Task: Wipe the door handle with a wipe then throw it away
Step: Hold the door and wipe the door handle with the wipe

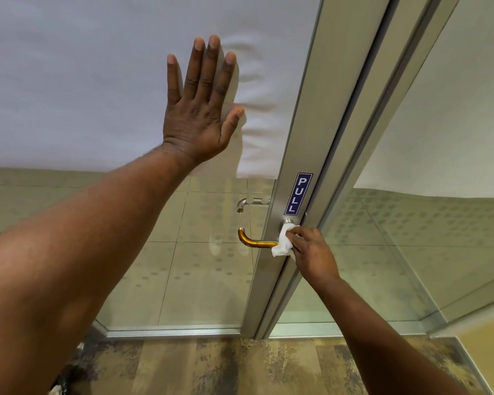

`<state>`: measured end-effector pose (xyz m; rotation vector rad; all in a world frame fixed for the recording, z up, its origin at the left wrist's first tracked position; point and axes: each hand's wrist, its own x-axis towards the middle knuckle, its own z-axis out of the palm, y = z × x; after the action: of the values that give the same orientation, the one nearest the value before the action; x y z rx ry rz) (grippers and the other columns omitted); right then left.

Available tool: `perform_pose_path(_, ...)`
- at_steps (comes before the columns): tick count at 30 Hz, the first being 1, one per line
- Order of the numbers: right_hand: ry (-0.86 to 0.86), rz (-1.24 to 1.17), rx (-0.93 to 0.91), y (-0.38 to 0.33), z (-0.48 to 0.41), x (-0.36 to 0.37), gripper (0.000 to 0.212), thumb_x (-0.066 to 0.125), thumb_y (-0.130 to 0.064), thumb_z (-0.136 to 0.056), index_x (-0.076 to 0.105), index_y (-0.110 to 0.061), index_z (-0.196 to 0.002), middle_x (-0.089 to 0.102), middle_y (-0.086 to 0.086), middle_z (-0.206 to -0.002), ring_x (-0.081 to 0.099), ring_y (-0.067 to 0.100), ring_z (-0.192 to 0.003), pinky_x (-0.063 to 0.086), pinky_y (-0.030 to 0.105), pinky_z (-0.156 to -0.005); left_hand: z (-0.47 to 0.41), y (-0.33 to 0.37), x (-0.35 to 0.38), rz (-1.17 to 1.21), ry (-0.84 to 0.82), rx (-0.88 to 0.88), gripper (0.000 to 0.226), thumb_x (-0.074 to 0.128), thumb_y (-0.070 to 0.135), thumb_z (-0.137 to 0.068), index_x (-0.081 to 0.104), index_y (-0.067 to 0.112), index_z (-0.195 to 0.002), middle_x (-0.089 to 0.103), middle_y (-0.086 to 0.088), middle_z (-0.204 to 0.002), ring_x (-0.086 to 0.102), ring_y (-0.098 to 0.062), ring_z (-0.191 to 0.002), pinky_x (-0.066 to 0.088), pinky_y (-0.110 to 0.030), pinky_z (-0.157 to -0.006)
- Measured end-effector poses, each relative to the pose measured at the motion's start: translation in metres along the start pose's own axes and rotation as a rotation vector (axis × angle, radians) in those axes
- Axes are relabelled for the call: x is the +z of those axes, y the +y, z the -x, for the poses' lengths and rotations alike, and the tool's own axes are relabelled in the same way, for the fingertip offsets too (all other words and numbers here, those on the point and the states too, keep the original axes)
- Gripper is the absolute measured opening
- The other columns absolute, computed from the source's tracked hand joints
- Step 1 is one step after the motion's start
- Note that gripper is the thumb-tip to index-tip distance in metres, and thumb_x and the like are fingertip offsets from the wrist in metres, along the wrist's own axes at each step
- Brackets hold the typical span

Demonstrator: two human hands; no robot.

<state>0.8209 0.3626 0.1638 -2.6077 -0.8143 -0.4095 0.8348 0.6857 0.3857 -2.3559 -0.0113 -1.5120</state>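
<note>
A curved lever door handle (254, 241), shining golden, sticks out to the left from the metal stile of a glass door (294, 155). My right hand (311, 252) is shut on a crumpled white wipe (283, 243), which is pressed around the handle's base close to the round metal rose (288, 221). My left hand (200, 101) lies flat with fingers spread against the frosted upper part of the glass, well above and left of the handle. It holds nothing.
A blue PULL sign (298, 193) sits on the stile just above the handle. A second handle (250, 203) shows through the glass on the far side. A fixed glass panel (439, 195) stands to the right. Patterned carpet (240, 366) lies below.
</note>
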Motion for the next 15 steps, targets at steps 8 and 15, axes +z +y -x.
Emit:
perform_pose_path(8, 0.104, 0.191, -0.148, -0.004, 0.005, -0.003, 0.047, 0.093, -0.014, -0.068, 0.078, -0.015, -0.112, 0.075, 0.005, -0.117, 0.065, 0.034, -0.114, 0.037, 0.044, -0.096, 0.0, 0.0, 0.003, -0.011, 0.025, 0.007, 0.079, 0.028, 0.061, -0.108, 0.014, 0.01, -0.166, 0.017, -0.023, -0.168, 0.013, -0.041, -0.155, -0.007, -0.057, -0.123)
perform_pose_path(15, 0.113, 0.241, -0.21, -0.009, 0.003, -0.007, 0.049, 0.096, -0.02, -0.065, 0.077, -0.014, -0.111, 0.074, 0.007, -0.112, 0.067, 0.032, -0.11, 0.034, 0.044, -0.096, 0.0, 0.001, 0.001, -0.003, 0.009, -0.001, 0.078, 0.027, 0.061, -0.108, 0.014, 0.009, -0.166, 0.019, -0.025, -0.168, 0.015, -0.043, -0.155, 0.003, -0.06, -0.122)
